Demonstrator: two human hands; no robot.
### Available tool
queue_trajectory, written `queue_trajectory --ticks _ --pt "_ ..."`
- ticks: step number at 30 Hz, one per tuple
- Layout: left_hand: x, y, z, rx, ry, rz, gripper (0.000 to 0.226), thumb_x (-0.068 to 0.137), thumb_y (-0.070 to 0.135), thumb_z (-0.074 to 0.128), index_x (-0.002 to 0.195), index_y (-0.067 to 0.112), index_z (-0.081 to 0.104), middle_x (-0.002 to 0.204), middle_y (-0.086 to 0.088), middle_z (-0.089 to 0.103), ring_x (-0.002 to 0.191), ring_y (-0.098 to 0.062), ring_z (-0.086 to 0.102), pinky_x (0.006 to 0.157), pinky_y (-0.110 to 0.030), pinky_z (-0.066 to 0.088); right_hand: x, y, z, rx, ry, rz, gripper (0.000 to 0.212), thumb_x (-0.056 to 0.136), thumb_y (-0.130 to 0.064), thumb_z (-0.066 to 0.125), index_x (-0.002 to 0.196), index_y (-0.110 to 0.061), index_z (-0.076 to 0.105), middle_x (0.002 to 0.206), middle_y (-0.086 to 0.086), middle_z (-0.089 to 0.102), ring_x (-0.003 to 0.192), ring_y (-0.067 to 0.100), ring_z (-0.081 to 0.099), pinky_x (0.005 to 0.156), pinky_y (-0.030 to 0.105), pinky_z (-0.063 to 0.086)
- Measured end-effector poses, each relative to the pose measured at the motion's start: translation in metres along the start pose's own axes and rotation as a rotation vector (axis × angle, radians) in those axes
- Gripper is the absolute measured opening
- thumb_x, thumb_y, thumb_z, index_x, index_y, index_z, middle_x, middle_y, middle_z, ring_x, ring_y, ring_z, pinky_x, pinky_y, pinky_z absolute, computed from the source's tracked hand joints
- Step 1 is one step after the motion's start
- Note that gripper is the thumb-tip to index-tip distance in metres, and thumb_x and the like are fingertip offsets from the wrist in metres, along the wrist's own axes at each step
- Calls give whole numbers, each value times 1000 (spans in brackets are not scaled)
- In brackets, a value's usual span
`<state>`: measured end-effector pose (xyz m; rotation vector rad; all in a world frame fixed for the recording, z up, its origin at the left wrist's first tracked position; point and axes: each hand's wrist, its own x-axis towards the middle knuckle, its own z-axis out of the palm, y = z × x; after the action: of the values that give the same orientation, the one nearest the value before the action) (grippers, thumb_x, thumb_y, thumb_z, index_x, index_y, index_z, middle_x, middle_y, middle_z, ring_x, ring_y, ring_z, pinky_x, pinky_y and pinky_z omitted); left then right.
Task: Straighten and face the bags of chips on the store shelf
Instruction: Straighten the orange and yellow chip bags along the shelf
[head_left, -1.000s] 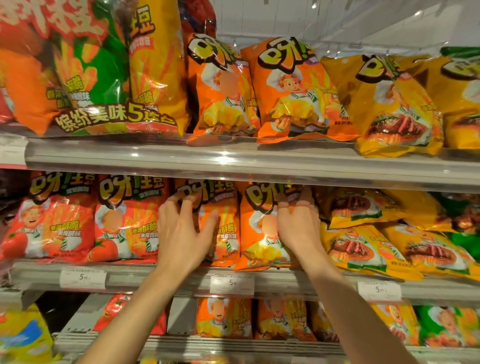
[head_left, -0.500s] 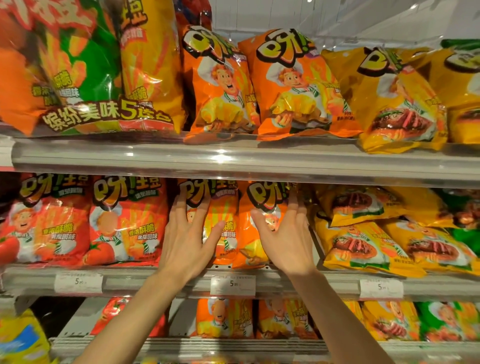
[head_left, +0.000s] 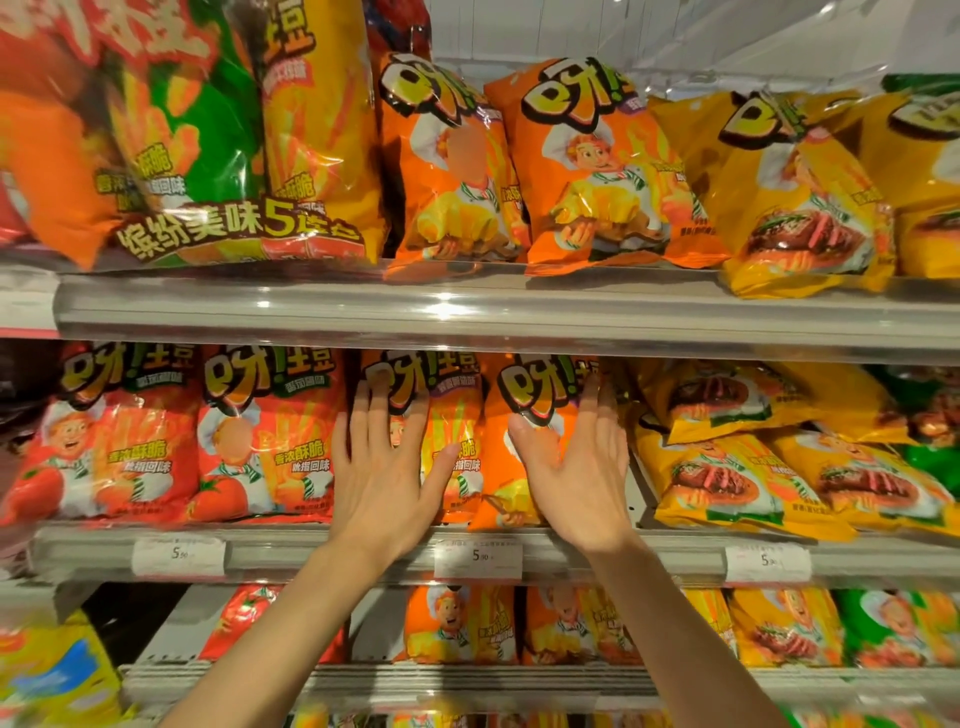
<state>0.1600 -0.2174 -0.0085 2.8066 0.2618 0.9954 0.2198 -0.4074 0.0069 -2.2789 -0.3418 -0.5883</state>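
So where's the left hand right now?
Middle shelf, centre of head view: left hand lies flat on the left orange foil chip bag, beside the red tomato bags.

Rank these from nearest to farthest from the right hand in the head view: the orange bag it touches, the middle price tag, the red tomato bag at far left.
1. The orange bag, middle shelf: the right hand lies flat on it.
2. The middle price tag, on the shelf rail just below and left of the hand.
3. The red tomato bag, far left on the same shelf.
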Motion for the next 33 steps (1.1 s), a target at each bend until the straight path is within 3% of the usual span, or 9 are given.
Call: queue_trajectory --ticks 7,11,14,17,19,21,25,29,33 --pt "-9 -1 -14 -279 180 163 37 94 28 69 125 9 65 135 -13 54 129 -30 46 105 -43 42 -25 10 -28 99 -64 -77 83 92 -74 37 159 -34 7 168 -13 4 152 3 -2 123 33 8" --pt "-28 -5 -21 -494 107 137 33 96 40 57 121 19 64 114 9 61 106 -10 56 88 -24 45 -51 10 -43 156 -32 -49 65 94 -50 60 151 -37 32 159 -18 27 147 1 23 121 39 26" --pt "-51 -13 -20 -744 -60 45 31 97 46 57 125 31 59 107 19 62 95 -9 63 78 -24 52 -74 13 -49 108 51 -160 59 92 -38 66 145 -21 46 147 -4 46 135 8 45 110 34 42" --pt "-75 -16 -15 -910 -172 -124 28 95 30 67 120 40 60 103 19 68 93 -8 67 75 -19 53 -99 23 -52 224 37 -134 42 91 -37 63 131 -24 58 113 -13 66 96 5 67 77 21 55" --pt "-92 -16 -10 -979 -185 -187 33 94 18 69 119 38 61 98 19 71 90 -3 69 71 -12 50 -113 33 -52 315 -54 -26 29 92 -33 63 121 -32 62 92 -12 71 78 11 67 67 31 56" --pt "-106 -12 -9 -1015 -190 -202 29 94 20 68 117 36 63 96 16 72 88 -4 70 71 -13 51 -121 46 -54 346 -134 102 24 91 -34 64 114 -41 62 89 -14 71 77 10 66 67 35 54" --pt "-117 3 -11 -1077 -184 -254 38 84 46 63 120 36 62 99 13 71 90 -10 71 75 -19 53 -126 68 -68 352 -185 186 18 89 -42 62 106 -48 63 88 -17 70 82 3 67 67 20 49" --pt "-117 35 -8 -1131 -158 -261 34 85 32 63 118 34 61 99 -4 70 89 -16 68 79 -27 55 -121 85 -85 370 -167 177 17 90 -33 66 104 -43 67 89 -18 73 81 3 69 69 20 53" --pt "-111 86 1 -1319 -145 -367 28 87 11 66 112 25 66 90 -6 66 76 -14 59 69 -14 48 -109 111 -111 381 -198 153 21 85 -54 59 102 -45 67 90 -19 73 84 1 68 72 17 52"
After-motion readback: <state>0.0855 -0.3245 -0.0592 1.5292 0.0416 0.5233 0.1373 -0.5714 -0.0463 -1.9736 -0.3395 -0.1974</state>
